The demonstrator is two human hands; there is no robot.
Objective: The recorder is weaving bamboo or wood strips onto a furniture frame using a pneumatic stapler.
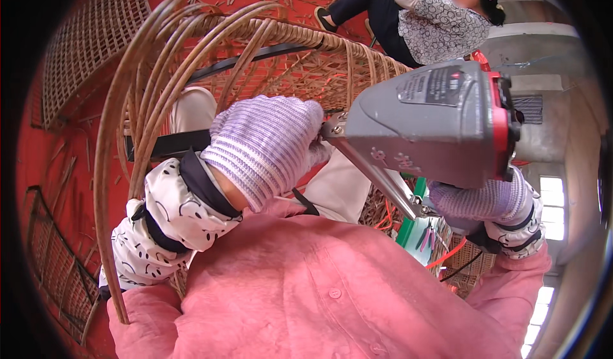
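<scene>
Grey boxy power tool with a red-and-black end cap [421,123] sits right between the two hands, its narrow nose aimed at the left one and its fat end above the right one. Right hand in a purple-and-white knit glove [482,202] is curled up under the tool, looks like it's holding it, though the body hides most of the fingers. Left hand in a matching striped glove [268,145] is bunched up just beside the tool's nose; fingertips are tucked away, so can't tell if it's pinching anything. Slim silver metal rail [377,174] slants from the tool's nose toward the right glove. Brown woven wicker piece with a thick wrapped rim [294,37] is beyond the tool's nose, long bent tan canes [142,43] arch to the tool's left, and pink-handled pliers [426,236] are below it.
</scene>
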